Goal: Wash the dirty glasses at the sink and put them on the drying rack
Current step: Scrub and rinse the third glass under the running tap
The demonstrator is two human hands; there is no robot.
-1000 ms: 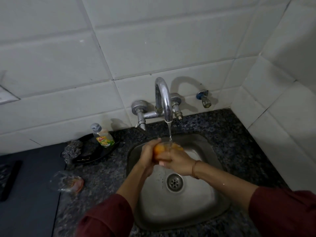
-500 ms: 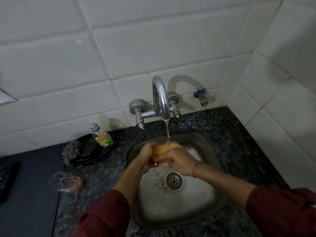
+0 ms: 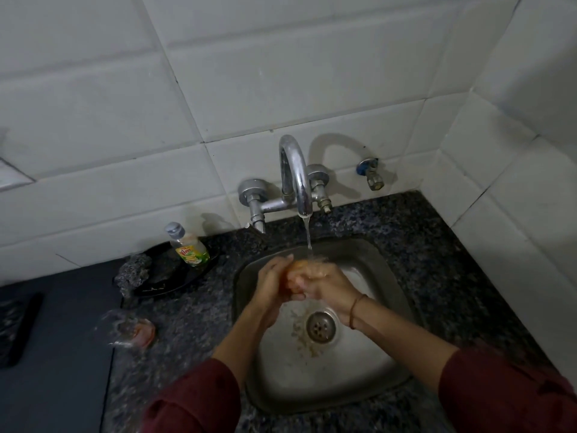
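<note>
Both my hands hold one clear glass (image 3: 299, 267) with orange residue under the running tap (image 3: 296, 176), over the steel sink (image 3: 384, 273). My left hand (image 3: 271, 284) wraps its left side and my right hand (image 3: 324, 284) covers its right side, so most of the glass is hidden. Water streams onto it. A second dirty glass (image 3: 129, 331) lies on its side on the granite counter (image 3: 187, 317), left of the sink. Orange bits sit in the basin by the drain (image 3: 320, 326).
A dish soap bottle (image 3: 187, 246) stands on a black tray (image 3: 162, 285) with a steel scrubber (image 3: 132, 273) behind the lying glass. A dark object (image 3: 15, 329) lies at the far left edge. White tiled walls close in behind and on the right.
The glass has tipped and sunk a little between my hands; orange residue has washed out into the basin near the drain. The view has shifted slightly.
</note>
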